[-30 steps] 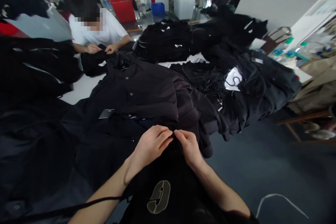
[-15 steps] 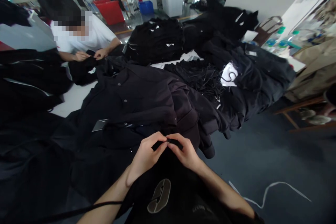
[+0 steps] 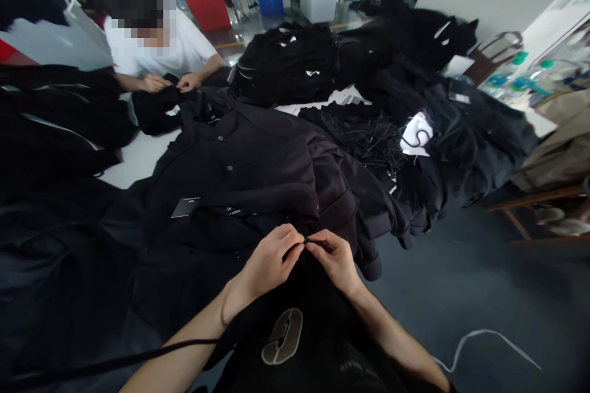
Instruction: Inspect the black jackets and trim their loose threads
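My left hand (image 3: 271,261) and my right hand (image 3: 338,261) meet fingertip to fingertip in front of my body. Both pinch a small black piece (image 3: 306,240), too dark and small to identify. Just beyond them lies a pile of dark jackets (image 3: 271,147) with snap buttons and a grey label (image 3: 185,207). Farther right, a tangle of black cords (image 3: 362,138) rests among the garments, beside a frayed white cloth scrap (image 3: 416,134) with a loop of black cord on it.
Across the table a person (image 3: 157,49) in a white top handles a black item. More black garments (image 3: 286,64) are heaped at the back. Bottles with green caps (image 3: 509,67) stand at the right. A white strip (image 3: 479,334) lies on the floor.
The view has turned a little, so the surroundings sit farther right. My hands stay together, with the fingers of both still pinched on the small black piece.
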Demonstrator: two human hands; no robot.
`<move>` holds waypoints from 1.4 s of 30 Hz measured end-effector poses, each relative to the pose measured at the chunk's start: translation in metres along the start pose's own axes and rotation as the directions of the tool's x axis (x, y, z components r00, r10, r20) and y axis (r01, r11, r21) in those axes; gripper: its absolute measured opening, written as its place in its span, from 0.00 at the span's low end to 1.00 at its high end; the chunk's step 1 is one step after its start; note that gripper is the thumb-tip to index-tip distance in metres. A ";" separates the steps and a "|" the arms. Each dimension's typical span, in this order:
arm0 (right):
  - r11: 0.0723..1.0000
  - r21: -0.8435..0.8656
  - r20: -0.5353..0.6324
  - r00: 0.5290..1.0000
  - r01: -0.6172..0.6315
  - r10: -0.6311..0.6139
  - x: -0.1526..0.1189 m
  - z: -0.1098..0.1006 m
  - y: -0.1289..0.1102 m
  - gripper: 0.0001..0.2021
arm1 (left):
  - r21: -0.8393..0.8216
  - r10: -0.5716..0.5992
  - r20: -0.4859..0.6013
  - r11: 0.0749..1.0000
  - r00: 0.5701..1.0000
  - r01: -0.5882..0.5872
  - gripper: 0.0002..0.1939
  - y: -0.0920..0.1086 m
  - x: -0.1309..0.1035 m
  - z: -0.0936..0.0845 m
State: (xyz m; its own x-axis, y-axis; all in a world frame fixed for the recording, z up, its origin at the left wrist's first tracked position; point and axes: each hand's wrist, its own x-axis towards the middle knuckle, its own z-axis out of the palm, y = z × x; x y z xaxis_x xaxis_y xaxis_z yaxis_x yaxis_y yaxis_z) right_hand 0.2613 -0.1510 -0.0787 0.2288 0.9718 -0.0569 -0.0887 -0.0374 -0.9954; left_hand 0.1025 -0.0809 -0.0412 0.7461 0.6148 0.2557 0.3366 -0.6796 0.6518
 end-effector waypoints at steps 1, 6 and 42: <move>1.000 0.006 -0.006 1.000 0.002 -0.002 0.000 0.000 0.000 0.09 | -0.006 0.003 0.003 1.000 1.000 -0.003 0.06 0.000 0.001 -0.001; 0.998 -0.023 0.002 0.998 0.061 -0.061 -0.002 -0.004 -0.001 0.07 | -0.035 0.015 0.039 0.999 0.999 -0.013 0.06 0.006 0.005 -0.010; 0.951 -0.249 -0.109 0.970 0.184 -0.216 0.044 0.002 0.025 0.07 | 0.067 -0.260 0.475 0.963 0.841 0.260 0.10 -0.028 0.097 -0.035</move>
State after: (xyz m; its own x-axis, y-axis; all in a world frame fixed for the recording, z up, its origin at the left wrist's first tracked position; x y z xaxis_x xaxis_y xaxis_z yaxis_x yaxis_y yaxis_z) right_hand 0.2672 -0.1083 -0.1063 0.3465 0.9257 0.1516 0.1989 0.0854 -0.9763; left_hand 0.1450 0.0118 -0.0095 0.8123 0.5039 -0.2937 0.5571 -0.5216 0.6462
